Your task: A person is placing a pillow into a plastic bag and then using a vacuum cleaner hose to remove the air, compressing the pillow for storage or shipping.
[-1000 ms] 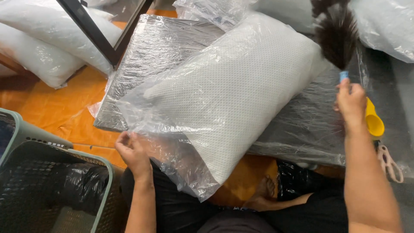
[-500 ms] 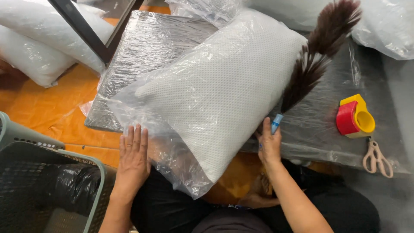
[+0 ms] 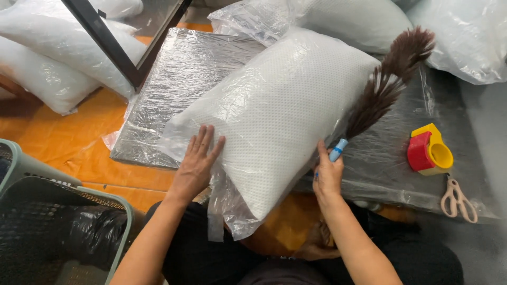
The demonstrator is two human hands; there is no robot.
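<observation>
On the white dotted pillow in clear plastic wrap (image 3: 274, 121), the left hand (image 3: 196, 161) lies flat, fingers spread wide; the right hand (image 3: 327, 174) grips a brown feather duster with a blue handle (image 3: 383, 89) beside it. Beneath lies a plastic-covered grey board (image 3: 174, 84) on an orange floor sheet (image 3: 58, 148).

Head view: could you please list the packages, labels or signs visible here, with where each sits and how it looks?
Bagged pillow: centre, under the left hand; white, oblong, in clear plastic.
Bagged pillows: upper left, on the orange sheet; white, clear wrap.
Bagged pillows: top right; white, in crinkled clear bags.
Labels, signs, screens: none visible.
</observation>
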